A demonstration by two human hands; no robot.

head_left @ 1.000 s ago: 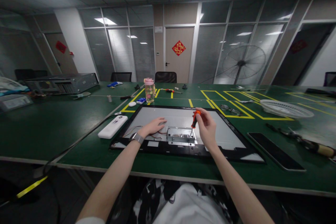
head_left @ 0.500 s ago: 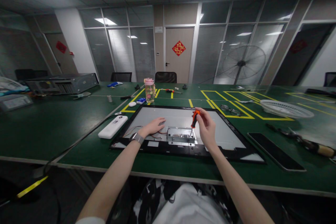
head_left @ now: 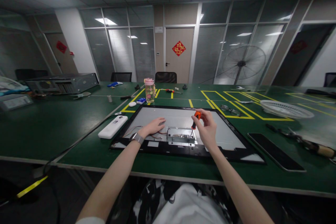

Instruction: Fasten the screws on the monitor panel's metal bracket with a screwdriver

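Observation:
My right hand [head_left: 208,128] grips an orange and black screwdriver [head_left: 195,120] by its handle. The shaft points down and its tip meets the right end of a metal bracket [head_left: 181,141]. That bracket sits on the back of a flat display panel [head_left: 220,131], grey-white with a black frame, lying on the table. My left hand [head_left: 154,126] rests flat on the panel with fingers stretched out, to the left of the bracket. Thin wires [head_left: 157,135] run beside it toward the bracket. Whether the tip is seated in a screw is too small to tell.
A white power bank [head_left: 113,127] lies left of the panel, a black slab-like device [head_left: 275,151] to its right. Behind stand a pink-lidded bottle [head_left: 149,91] and another screwdriver [head_left: 173,91]. A white basket [head_left: 286,108] is at right, a metal computer case [head_left: 63,83] at far left.
The screwdriver's handle has tilted slightly to the right, and the fingers of my right hand have shifted around it. My left hand stays in place.

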